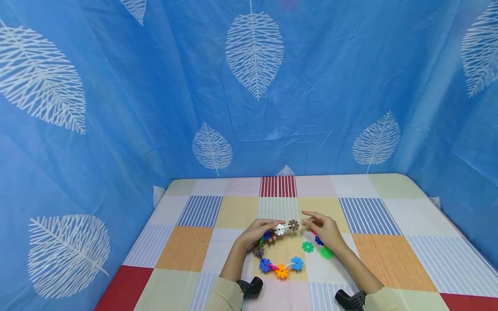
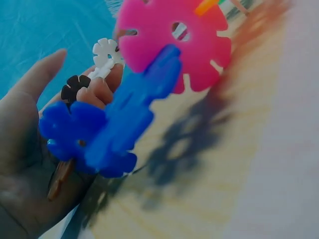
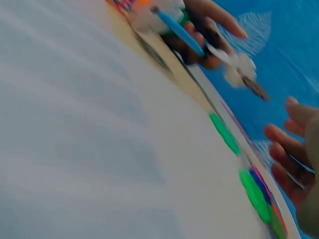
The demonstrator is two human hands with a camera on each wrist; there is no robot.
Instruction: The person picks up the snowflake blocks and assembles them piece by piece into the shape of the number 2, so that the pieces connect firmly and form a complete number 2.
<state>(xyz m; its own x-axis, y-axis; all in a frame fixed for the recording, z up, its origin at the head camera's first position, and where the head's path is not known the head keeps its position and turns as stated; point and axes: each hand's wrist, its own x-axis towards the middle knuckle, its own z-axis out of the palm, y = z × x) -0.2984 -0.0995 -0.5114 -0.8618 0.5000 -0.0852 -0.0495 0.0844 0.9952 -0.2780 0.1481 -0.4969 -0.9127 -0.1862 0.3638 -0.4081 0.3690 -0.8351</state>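
A chain of slotted, flower-shaped plastic discs hangs from my left hand (image 1: 254, 233), whose thumb and fingers grip it near a white disc (image 1: 279, 230). A brown disc (image 1: 293, 225) forms the chain's upper right end, pointing toward my right hand (image 1: 328, 233). The other end curves down through a blue disc (image 1: 265, 265) and an orange disc (image 1: 282, 272) to a light blue disc (image 1: 297, 263). In the left wrist view, a pink disc (image 2: 147, 35) is close to the camera. My right hand has loosely bent fingers and nothing visible between them, apart from the brown disc.
Loose discs lie under and beside the right hand: a green disc (image 1: 308, 246), a bright green disc (image 1: 326, 252) and a dark blue disc (image 1: 319, 240), among others partly hidden. A patchwork tablecloth (image 1: 175, 285) covers the table. Blue leaf-patterned curtains (image 1: 311, 129) stand behind and at both sides.
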